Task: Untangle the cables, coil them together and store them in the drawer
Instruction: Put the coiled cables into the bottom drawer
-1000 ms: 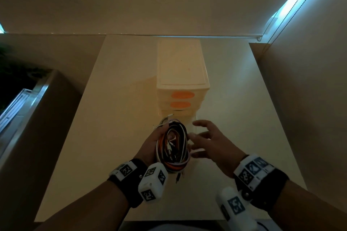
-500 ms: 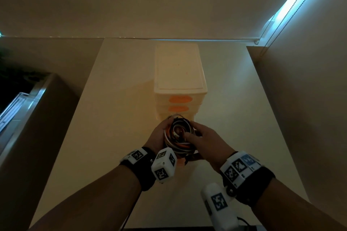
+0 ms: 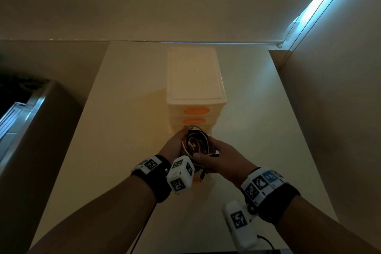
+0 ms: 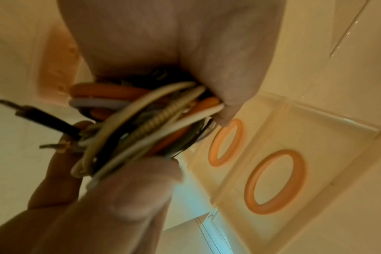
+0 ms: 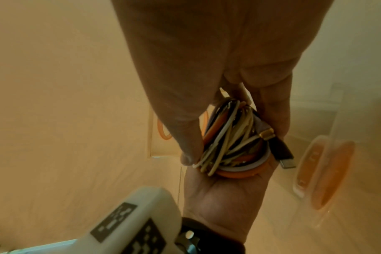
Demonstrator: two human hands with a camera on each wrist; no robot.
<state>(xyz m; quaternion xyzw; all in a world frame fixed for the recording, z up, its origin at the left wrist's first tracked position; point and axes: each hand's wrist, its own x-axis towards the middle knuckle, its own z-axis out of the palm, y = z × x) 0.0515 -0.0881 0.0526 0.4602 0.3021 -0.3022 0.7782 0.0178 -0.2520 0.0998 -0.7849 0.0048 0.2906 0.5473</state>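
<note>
So the left hand (image 3: 175, 145) is cupped round the left side of the coiled cable bundle (image 3: 196, 143), fingers curled in and gripping it, and the right hand (image 3: 221, 155) has it from the right, thumb across the near edge and fingers wrapped over the far side, so both hands are clamped on the same coil with it sandwiched between them. The whole thing is held up in the air right in front of the small plastic drawer unit (image 3: 195, 80), which sits dead ahead on the pale table (image 3: 123, 109), with both hands about equally close to it. The coil's ring shape is roughly face-up toward the head camera and a bit stretched front to back. An open bottom drawer (image 5: 320, 173) with an orange handle seems to sit below the hands, near the right one in the right wrist view, though I can't tell exactly how far it's pulled out. So my guess is the drop goes straight down, not forward. The bundle itself is a mix of orange, white, black and greyish cords, plus one braided one, wound fairly tight. A black USB plug (image 5: 283, 153) sticks out loose on the right side, so that could snag on the drawer edge.
</note>
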